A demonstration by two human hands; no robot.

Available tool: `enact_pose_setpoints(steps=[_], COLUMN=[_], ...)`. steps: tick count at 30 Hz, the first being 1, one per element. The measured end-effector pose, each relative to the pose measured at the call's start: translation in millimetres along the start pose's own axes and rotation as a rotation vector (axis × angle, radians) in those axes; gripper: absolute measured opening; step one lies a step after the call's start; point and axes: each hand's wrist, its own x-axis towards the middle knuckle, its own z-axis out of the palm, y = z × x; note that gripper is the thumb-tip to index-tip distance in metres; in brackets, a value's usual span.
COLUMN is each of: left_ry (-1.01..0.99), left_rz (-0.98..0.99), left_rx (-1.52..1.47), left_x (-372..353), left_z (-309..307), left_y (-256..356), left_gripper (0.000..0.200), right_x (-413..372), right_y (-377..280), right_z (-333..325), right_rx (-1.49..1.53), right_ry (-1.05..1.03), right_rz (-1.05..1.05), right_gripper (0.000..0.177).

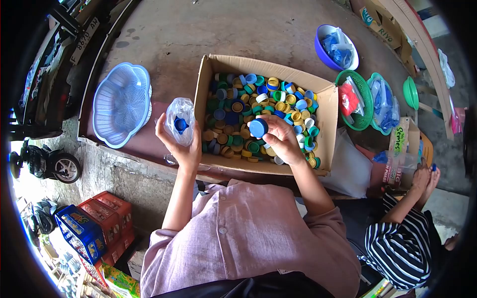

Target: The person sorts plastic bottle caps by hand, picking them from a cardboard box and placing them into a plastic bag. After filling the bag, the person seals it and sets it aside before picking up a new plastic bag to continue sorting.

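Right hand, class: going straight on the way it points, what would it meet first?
The right hand, holding a blue cap, would probably meet the loose caps in the box; its height above them is unclear.

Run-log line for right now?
left hand: clear bag, blue piece inside | right hand: blue cap | below right hand: cardboard box, mixed caps

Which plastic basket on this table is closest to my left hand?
The light blue scalloped basket, left of the cardboard box; the green baskets sit right of the box.
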Motion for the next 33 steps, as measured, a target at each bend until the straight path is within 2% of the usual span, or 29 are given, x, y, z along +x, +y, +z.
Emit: enact_pose_setpoints(steps=[5, 7, 9, 11, 12, 13, 15, 16, 20, 21, 23, 26, 33], left_ry=[-0.015, -0.023, -0.038, -0.053, -0.06, -0.111, -0.112, -0.109, -0.133, -0.13, -0.149, -0.169, -0.198], left_rz=[0.038, 0.048, 0.007, 0.016, 0.017, 0.015, 0.025, 0.027, 0.015, 0.015, 0.022, 0.026, 0.043], left_rx=[0.055, 0.061, -0.005, -0.028, -0.017, -0.004, -0.03, -0.029, -0.067, -0.083, -0.062, -0.041, -0.02], left_x=[0.7, 1.6, -1.6, -2.1, -1.4, -1.4, -1.3, -1.2, -1.4, -1.8, -2.1, -1.9, -1.2], left_z=[-0.1, 0.0, -0.5, -1.1, -1.6, -3.5, -3.3, -3.7, -2.7, -2.6, -3.4, -2.7, -3.8], left_y=[-0.3, 2.9, -4.6, -5.4, -3.8, -3.1, -3.7, -3.6, -4.3, -4.7, -5.6, -7.4, -4.9], left_gripper=[0.071, 0.073, 0.08, 0.083, 0.085, 0.082, 0.083, 0.083, 0.086, 0.088, 0.089, 0.091, 0.09], right_x=[19.1, 30.8, 40.8, 48.4, 49.5, 47.6, 47.8, 50.6, 48.5, 47.5, 46.0, 46.8, 48.2], right_y=[12.6, 19.7, 23.9, 21.3, 21.9, 17.6, 22.1, 28.4, 33.8, 34.1, 34.5, 37.3, 40.8], right_z=[17.1, 25.9, 37.8, 46.9, 51.1, 60.0, 61.4, 56.5, 51.1, 51.1, 51.6, 49.1, 42.8], right_rx=[-0.042, -0.212, -0.465, -0.758, -0.768, -0.666, -0.625, -0.725, -0.55, -0.55, -0.323, -0.318, -0.221], right_ry=[0.006, 0.053, 0.126, 0.11, 0.114, 0.133, 0.068, 0.018, -0.038, -0.036, -0.061, -0.064, -0.124], right_rz=[-0.078, -0.097, -0.237, -0.404, -0.398, -0.278, -0.318, -0.471, -0.35, -0.348, -0.169, -0.219, -0.161], right_gripper=[0.036, 0.035, 0.034, 0.036, 0.036, 0.031, 0.026, 0.021, 0.013, 0.013, 0.01, 0.008, 0.007])
